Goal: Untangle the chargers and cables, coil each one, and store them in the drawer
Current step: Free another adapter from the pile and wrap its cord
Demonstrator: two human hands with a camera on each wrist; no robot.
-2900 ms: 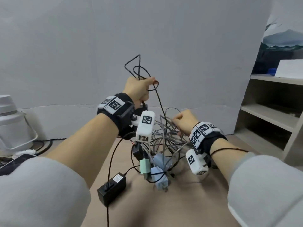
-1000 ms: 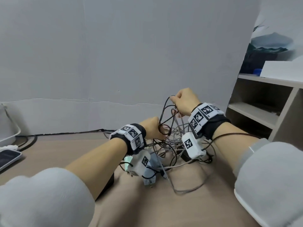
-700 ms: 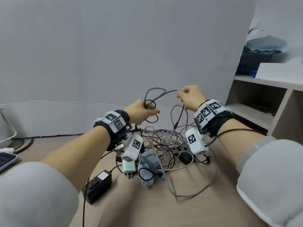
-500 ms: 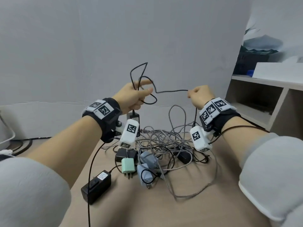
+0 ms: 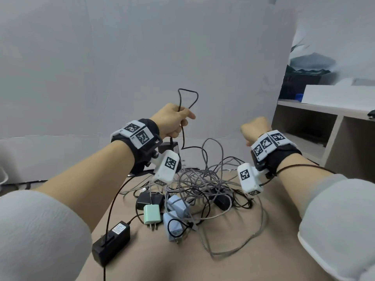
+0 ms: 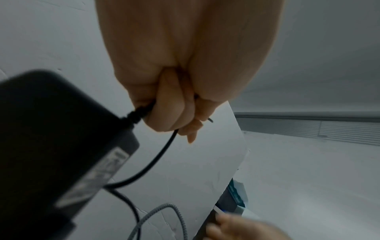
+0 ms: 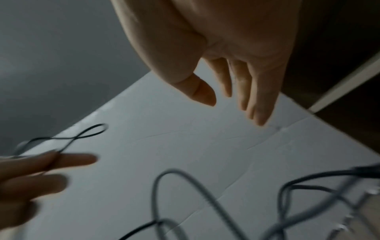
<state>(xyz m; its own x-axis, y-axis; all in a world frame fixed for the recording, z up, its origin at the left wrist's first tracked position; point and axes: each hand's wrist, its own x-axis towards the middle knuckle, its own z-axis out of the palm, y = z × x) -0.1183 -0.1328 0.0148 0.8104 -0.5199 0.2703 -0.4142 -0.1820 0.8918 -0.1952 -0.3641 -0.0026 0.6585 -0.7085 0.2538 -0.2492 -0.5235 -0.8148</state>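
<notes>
Nearest me, a black rectangular power brick [image 5: 110, 241] lies on the tan tabletop [image 5: 233, 266]; beyond it the grey-and-black cable tangle [image 5: 199, 183]. My left hand [image 5: 172, 120] grips a thin black cable [image 5: 187, 98]; my right hand [image 7: 226, 56] hangs loosely spread, holding nothing.

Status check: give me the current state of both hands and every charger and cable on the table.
Left hand: grips thin black cable, loop raised.
Right hand: open, holding nothing.
Small black adapter: hangs below left hand.
Grey braided cables: tangled on table.
Mint-green plug charger: lying flat.
Black power brick: on table, near edge.
</notes>
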